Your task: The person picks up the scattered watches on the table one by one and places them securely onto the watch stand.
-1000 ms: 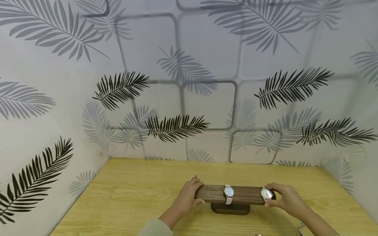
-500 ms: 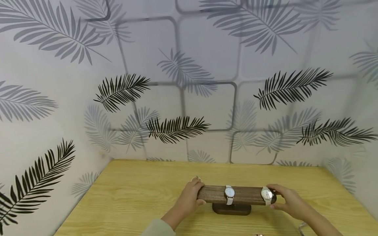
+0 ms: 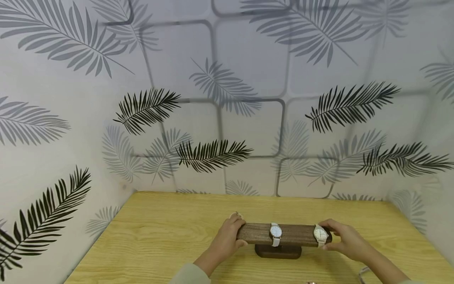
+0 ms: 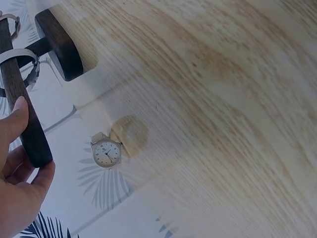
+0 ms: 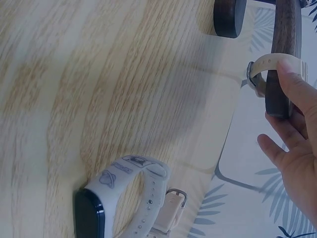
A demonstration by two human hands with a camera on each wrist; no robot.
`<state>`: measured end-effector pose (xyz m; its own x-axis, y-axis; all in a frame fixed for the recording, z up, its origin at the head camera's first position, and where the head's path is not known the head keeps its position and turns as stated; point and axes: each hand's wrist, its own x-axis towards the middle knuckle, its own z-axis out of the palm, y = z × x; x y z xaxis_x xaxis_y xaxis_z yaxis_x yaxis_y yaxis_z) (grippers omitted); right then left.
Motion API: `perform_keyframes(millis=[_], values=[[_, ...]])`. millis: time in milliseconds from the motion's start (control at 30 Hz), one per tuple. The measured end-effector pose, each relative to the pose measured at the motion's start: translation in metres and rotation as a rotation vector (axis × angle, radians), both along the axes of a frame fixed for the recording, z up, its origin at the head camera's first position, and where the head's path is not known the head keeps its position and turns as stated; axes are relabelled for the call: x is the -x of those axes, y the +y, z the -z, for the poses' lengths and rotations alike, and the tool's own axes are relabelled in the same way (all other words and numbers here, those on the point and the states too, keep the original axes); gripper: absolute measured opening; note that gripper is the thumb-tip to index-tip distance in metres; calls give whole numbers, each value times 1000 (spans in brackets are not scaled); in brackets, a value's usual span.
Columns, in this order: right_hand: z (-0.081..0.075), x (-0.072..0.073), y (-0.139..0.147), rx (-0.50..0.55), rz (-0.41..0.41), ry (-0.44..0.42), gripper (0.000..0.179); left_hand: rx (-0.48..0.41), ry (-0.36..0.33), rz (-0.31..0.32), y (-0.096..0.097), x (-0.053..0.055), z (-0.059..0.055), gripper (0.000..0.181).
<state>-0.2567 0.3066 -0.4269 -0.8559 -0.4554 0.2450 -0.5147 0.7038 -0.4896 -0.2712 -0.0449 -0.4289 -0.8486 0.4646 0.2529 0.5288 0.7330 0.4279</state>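
Note:
A dark wooden watch stand (image 3: pixel 297 235) with a long bar on an oval base (image 3: pixel 278 252) stands on the table. Around the bar's middle sits a white-strapped watch (image 3: pixel 275 231). Near its right end is a second watch (image 3: pixel 320 234) with a cream strap. My left hand (image 3: pixel 225 239) grips the bar's left end, thumb in front and fingers behind. At the other end my right hand (image 3: pixel 347 239) holds the cream-strapped watch; in the right wrist view the thumb presses its strap (image 5: pixel 271 61) against the bar. The buckle hangs below.
Another watch (image 4: pixel 106 152) lies on the table behind my left hand. A white smart band (image 5: pixel 113 178) with a black screen and a pale pink watch strap (image 5: pixel 173 210) lie nearer, right of the stand. A patterned wall covering (image 3: pixel 248 130) rises behind the wooden table (image 3: pixel 159 225).
The right-hand watch's face has turned slightly, its glare gone and its dial now readable. My right thumb has shifted slightly at the strap. The left hand keeps its grip on the bar.

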Motion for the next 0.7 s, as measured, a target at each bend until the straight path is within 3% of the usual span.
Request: perform_keyframes(millis=[533, 700], values=[[-4, 2, -17, -85, 36, 62, 55, 12, 16, 8, -2, 2, 2, 50], [-6, 4, -23, -92, 62, 19, 52, 11, 24, 10, -3, 2, 2, 50]])
